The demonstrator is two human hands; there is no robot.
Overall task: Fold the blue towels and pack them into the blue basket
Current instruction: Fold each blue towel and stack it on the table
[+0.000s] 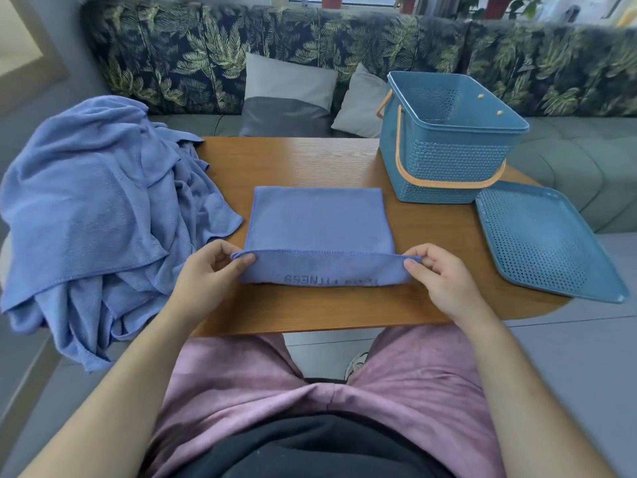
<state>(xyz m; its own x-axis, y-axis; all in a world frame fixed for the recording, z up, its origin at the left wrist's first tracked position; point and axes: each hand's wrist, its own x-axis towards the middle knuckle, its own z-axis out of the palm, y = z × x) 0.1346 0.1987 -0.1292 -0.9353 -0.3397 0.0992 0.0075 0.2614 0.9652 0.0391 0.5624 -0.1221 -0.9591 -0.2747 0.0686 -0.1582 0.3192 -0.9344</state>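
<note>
Towel heap: a loose pile of soft blue microfibre towels (100,201) lies unfolded at 9 o'clock from the person's hands, partly on the brown wooden table (310,160) and spilling off its left edge.
Left hand: the left hand (213,267) pinches the near left corner of the half-folded blue towel (320,229) between thumb and fingers.
Towel in hand: it lies flat at 12 o'clock from the hands, mid-table, with the near edge raised and turned up so that printed lettering shows on the underside.
Handling: the cloth looks light, limp and not slippery. It probably sags wherever it is unsupported, so the two near corners seem the right places to hold it, kept taut between them.
Right hand: the right hand (437,274) pinches the near right corner in the same way.
Basket: the blue perforated plastic basket with an orange handle (448,143) stands open at 2 o'clock, apart from the towel, with no towel visible inside.
Lid: the flat blue perforated lid (541,243) lies at 3 o'clock, just beside the basket and overhanging the table's right edge.
</note>
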